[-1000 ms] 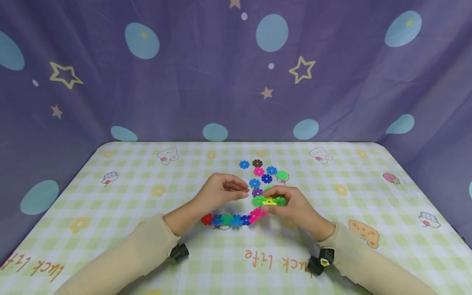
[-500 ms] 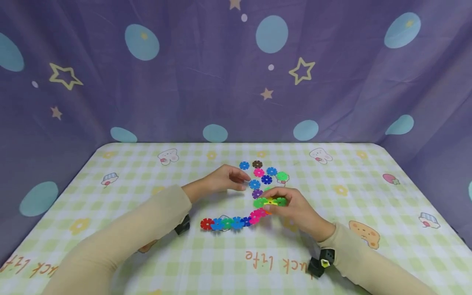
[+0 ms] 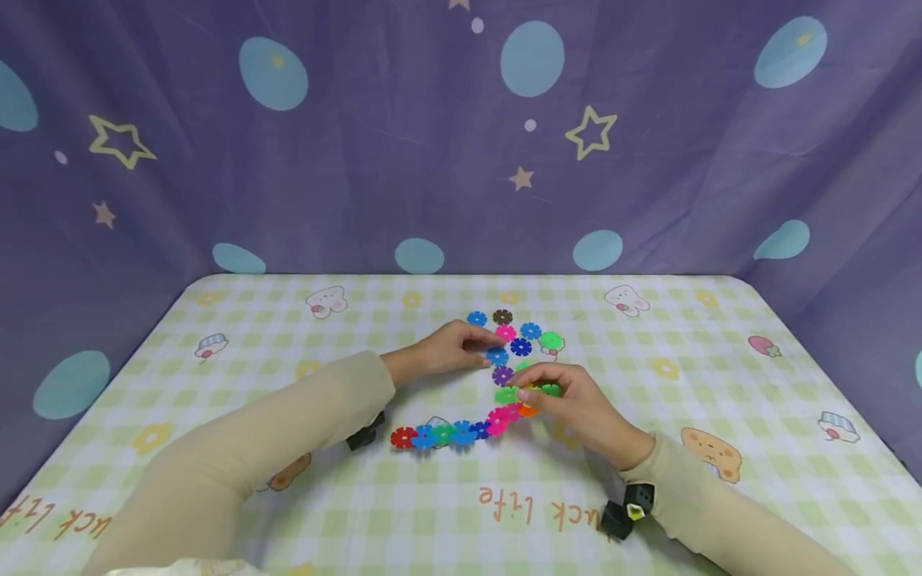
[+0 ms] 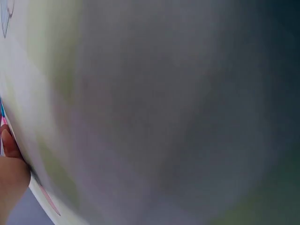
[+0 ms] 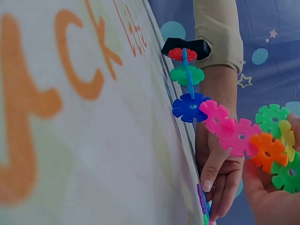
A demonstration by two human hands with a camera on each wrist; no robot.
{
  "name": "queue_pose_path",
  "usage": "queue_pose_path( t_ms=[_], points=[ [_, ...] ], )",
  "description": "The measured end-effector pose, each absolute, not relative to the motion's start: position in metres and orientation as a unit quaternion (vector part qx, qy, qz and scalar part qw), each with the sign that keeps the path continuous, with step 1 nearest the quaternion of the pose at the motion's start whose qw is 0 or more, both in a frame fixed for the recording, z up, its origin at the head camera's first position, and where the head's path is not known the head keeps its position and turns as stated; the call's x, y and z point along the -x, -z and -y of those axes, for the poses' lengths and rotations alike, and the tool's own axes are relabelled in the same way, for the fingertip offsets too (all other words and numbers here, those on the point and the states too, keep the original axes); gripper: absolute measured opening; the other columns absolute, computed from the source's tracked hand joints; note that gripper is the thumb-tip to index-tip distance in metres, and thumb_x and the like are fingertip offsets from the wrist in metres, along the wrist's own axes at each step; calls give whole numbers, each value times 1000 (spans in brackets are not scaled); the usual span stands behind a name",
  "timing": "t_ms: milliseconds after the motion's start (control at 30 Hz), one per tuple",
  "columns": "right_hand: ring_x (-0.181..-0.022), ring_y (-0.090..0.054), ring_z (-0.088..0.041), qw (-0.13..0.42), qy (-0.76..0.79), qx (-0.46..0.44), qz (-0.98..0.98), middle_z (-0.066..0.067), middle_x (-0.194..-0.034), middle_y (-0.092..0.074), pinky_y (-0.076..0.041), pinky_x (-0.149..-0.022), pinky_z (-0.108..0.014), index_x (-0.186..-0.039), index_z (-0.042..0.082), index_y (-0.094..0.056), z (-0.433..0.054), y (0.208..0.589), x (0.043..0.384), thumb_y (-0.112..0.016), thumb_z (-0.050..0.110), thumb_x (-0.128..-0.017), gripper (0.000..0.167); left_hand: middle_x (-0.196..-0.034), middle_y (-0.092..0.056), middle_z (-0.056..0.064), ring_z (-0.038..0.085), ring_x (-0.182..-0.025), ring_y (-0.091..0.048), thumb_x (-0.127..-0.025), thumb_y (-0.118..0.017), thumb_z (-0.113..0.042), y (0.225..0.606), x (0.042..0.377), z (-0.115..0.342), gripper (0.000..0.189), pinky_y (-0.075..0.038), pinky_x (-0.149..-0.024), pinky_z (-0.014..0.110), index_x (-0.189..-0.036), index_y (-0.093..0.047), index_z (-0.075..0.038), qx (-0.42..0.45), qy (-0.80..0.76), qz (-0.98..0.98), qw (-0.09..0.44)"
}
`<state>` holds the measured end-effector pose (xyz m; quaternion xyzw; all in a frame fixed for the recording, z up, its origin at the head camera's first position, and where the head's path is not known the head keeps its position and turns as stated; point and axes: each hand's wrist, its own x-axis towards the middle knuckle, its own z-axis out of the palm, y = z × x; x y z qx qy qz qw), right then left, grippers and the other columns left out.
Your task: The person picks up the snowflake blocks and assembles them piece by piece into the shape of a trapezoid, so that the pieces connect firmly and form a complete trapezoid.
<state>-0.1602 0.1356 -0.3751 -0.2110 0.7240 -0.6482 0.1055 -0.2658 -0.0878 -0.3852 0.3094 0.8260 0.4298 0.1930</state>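
My right hand (image 3: pixel 576 400) pinches one end of a chain of linked plastic snowflake discs, holding it above the table. The chain runs left from green discs (image 3: pixel 507 395) and an orange disc (image 5: pixel 267 152) through pink discs (image 5: pixel 240 137) and blue ones to a red disc (image 3: pixel 403 438). In the right wrist view, a yellow disc (image 5: pixel 287 135) stands between the green ones by the fingers. My left hand (image 3: pixel 448 350) reaches over the loose discs, its fingers around a light blue disc (image 3: pixel 497 356); no grip on it shows. The left wrist view is mostly blurred cloth.
Several loose discs lie beyond the hands, among them a brown disc (image 3: pixel 503 318), a dark blue disc (image 3: pixel 521 347), a purple disc (image 3: pixel 502 375) and a bright green disc (image 3: pixel 551 341). A checked cloth covers the table (image 3: pixel 720 384). A purple curtain (image 3: pixel 403 144) hangs behind.
My left hand has moved forward and right, from above the chain to the loose discs. The right hand stays nearly still with the chain, whose left end hangs slightly lower.
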Motion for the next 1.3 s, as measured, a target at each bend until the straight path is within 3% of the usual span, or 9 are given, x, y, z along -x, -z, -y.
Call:
queue_pose_path(
  t_ms=[400,900,1300],
  points=[
    [-103,-59,-17,112,659,198,-717,-27,-115,-59,-51,-84,-26,-99,-1,-68,-137,375,160,-65,10,-88,16,-118,-65,7,19,-115,-58,-84,-69,-3,384,263,83,33,-45,-98,29,-117,-66,-4,-288,-426,-838,183],
    [-97,-60,-16,91,657,213,-718,-12,-105,-66,-51,-82,-26,-101,-4,-67,-137,379,163,-63,9,-90,18,-107,-69,9,19,-96,-66,-78,-76,-9,372,250,94,31,-53,-81,25,-108,-70,-2,-265,-430,-853,133],
    [-93,-60,-14,78,651,200,-728,-4,-103,-66,-50,-80,-25,-103,-6,-66,-138,375,163,-62,10,-91,21,-102,-71,10,18,-91,-67,-78,-77,-9,334,208,107,29,-55,-78,29,-105,-71,-1,-214,-517,-816,147]
  ],
)
